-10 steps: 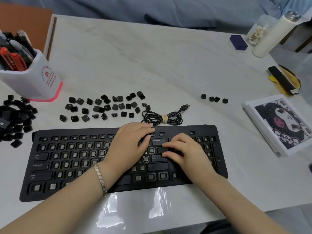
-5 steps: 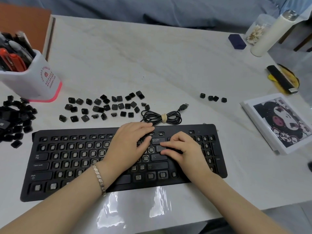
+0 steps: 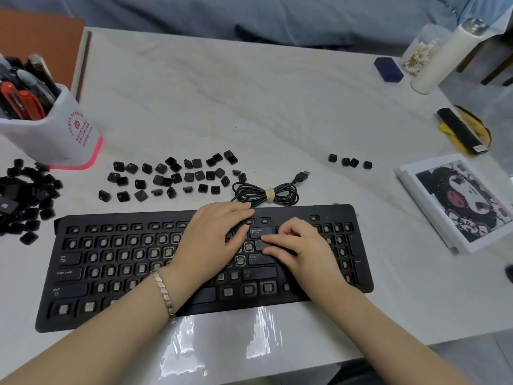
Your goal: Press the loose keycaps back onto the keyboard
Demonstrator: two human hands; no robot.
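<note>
Little has changed in the last second: the right hand [image 3: 305, 252] has crept slightly left, so its fingertips now sit on a keycap [image 3: 259, 246] just below Backspace [image 3: 259, 232]. The left hand [image 3: 213, 240] stays where it was: flat on the keyboard [image 3: 333, 212], fingers straight, gripping nothing, thumb tip beside Backspace. The right hand grips nothing either. Two outstretched fingers press down on the keycap, and the other fingers are bent above it. The keyboard lies near the front edge of the table [image 3: 249, 107], with most of its sockets bare. Legible on the keys in place are Backspace, Enter [image 3: 259, 258], Caps Lock [image 3: 66, 273] and Shift [image 3: 69, 290]. Loose keycaps [image 3: 172, 176] lie scattered just behind the keyboard's left half, a heap [image 3: 25, 195] sits off its left end, and a row of four [image 3: 349, 162] lies well apart to the right. A coiled cable [image 3: 266, 193] lies just behind the keyboard, near the left fingertips. The cup [image 3: 55, 134] of pens carries red lettering — too small to read. A bracelet [image 3: 163, 293] circles the left wrist.
</note>
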